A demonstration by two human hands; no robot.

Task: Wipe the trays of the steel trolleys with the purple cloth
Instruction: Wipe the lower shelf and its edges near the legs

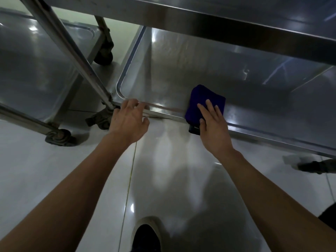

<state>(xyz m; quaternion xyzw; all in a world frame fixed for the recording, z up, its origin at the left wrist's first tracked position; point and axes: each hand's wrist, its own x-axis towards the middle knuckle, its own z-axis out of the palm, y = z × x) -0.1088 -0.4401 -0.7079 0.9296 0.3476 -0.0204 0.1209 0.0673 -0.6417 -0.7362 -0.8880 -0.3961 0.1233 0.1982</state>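
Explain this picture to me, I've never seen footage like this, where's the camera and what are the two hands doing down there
The camera sits on a person's head and looks forward and down, so you see their own bare arms reaching out. They are bent low at a steel trolley. The right hand lies flat, fingers straight, pressing a folded purple cloth onto the near edge of the bottom tray. The left hand holds that tray's rim near the corner, beside the trolley leg. A higher shelf of the same trolley crosses the top. A second trolley stands to the left, on wheels. Below is a shiny tiled floor and the person's shoe.
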